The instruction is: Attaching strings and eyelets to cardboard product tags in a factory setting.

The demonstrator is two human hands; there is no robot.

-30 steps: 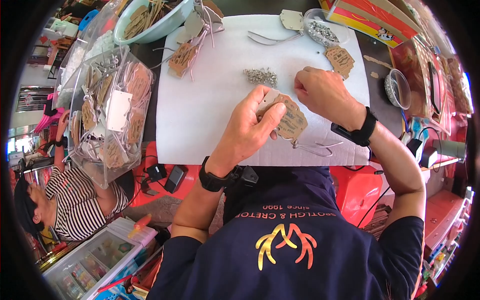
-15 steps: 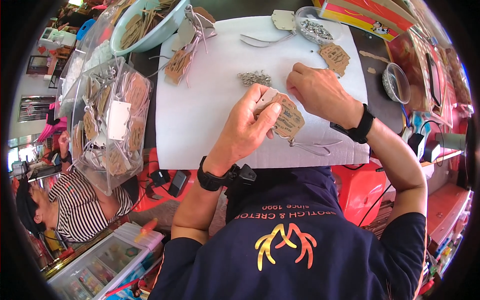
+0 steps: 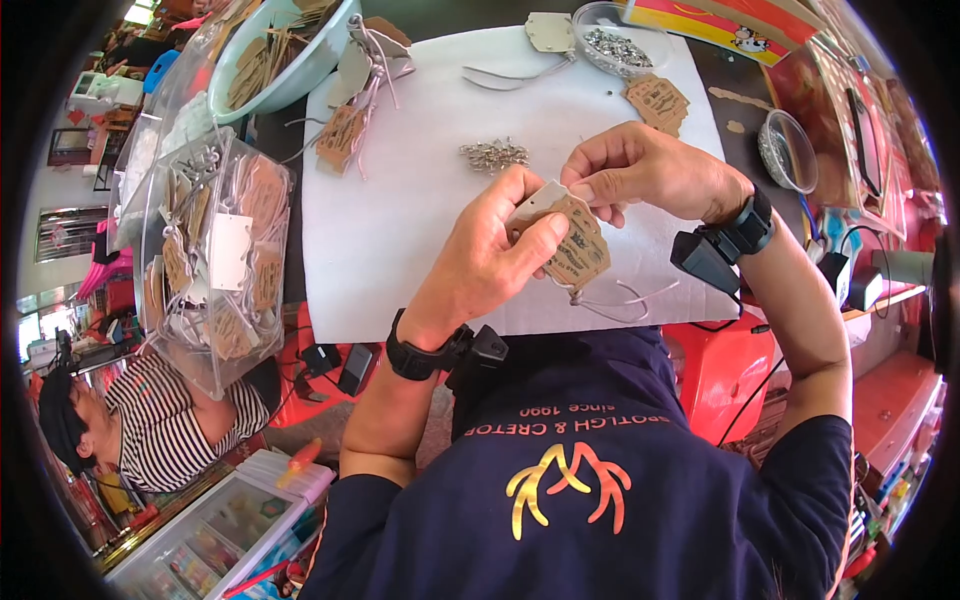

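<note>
My left hand (image 3: 478, 250) grips a small stack of brown cardboard hang tags (image 3: 582, 256), thumb on top, above the white foam sheet (image 3: 400, 250). A pale card (image 3: 540, 199) shows behind the brown ones, and a grey cord (image 3: 630, 299) trails from their lower end. At the stack's upper right edge, my right hand (image 3: 655, 175) has thumb and fingers pinched together. Whatever lies between those fingertips is too small or hidden to make out. Just beyond my hands is a pile of small silvery metal pieces (image 3: 494, 155).
A clear bin (image 3: 215, 375) of corded tags stands left, below a pale green basin (image 3: 245, 105) of tags. Far right are a clear tub (image 3: 645, 55) of metal bits, a brown tag (image 3: 657, 104) and a clear bowl (image 3: 803, 180). A person in a striped shirt (image 3: 170, 420) sits left.
My right hand has come down and left from above the sheet to the tags' edge, its fingers pinching there. My left hand keeps hold of the tags. The whole view has shifted slightly.
</note>
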